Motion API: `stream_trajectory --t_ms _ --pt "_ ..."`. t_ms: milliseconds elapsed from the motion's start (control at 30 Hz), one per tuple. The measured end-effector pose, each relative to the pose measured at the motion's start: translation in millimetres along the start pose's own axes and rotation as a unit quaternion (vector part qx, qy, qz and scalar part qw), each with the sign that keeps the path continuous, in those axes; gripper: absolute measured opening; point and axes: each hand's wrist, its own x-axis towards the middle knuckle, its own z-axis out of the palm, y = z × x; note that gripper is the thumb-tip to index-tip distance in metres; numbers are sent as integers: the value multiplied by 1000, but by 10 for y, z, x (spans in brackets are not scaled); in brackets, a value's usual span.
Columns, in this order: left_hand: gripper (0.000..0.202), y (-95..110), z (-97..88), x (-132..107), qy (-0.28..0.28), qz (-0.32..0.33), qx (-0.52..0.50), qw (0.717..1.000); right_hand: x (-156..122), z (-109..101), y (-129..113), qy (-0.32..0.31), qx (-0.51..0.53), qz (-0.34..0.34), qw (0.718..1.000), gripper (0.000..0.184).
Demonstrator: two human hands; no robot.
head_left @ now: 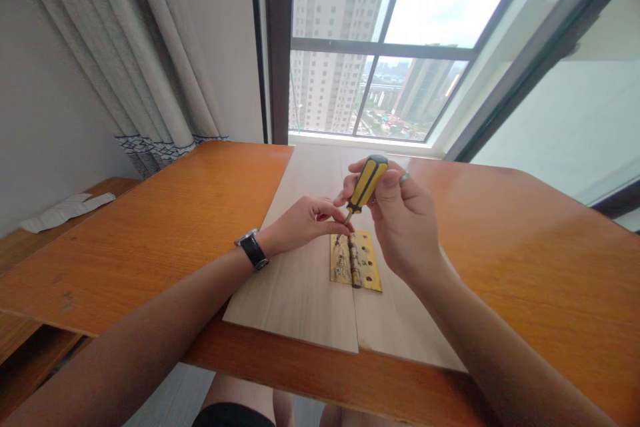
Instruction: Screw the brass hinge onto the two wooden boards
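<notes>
My right hand (405,213) is closed round the yellow and black handle of a screwdriver (369,181), which is tilted with its shaft pointing down and to the left. My left hand (315,220), with a black-strapped watch (253,250) on the wrist, pinches close to the screwdriver's lower end; whether it grips the shaft or a small screw there I cannot make out. Just below the fingers lies a worn brass hinge (355,263), opened flat across the seam of two pale wooden boards (300,307). Dark holes show in its right leaf. The screwdriver's tip is hidden by the left fingers.
The boards rest on an orange-brown wooden table (175,233). A window (380,47) stands behind it, with a grey curtain (115,47) at the left. Crumpled white paper (67,210) lies on a lower wooden surface at the far left.
</notes>
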Motion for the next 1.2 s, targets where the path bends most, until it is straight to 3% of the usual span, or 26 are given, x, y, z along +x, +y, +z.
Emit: stream_trajectory --t_ms 167,267,400,533,733,800,967,1067,1200 --pt "14 22 32 3 17 -20 -5 1000 -35 67 -13 73 -77 -51 993 26" --pt "13 58 53 2 20 -24 14 999 -16 57 12 126 -106 -97 982 33" --pt "12 76 65 3 34 -14 43 998 -21 77 0 174 -148 -50 972 17" --pt "19 57 55 6 37 0 53 998 -74 133 -53 146 -121 -44 981 18" --pt "34 8 47 14 46 4 51 998 -98 105 -83 30 -98 -45 994 53" --pt "36 3 53 17 51 -7 59 997 -88 90 -73 15 -85 -36 996 50" --pt "42 28 63 11 55 -11 81 995 -59 63 -18 45 -110 -57 991 17" --pt "42 49 64 3 53 -1 90 995 -36 28 7 95 -179 -86 976 22" --pt "42 52 66 1 53 10 100 994 -16 25 -12 124 -195 -88 969 21"
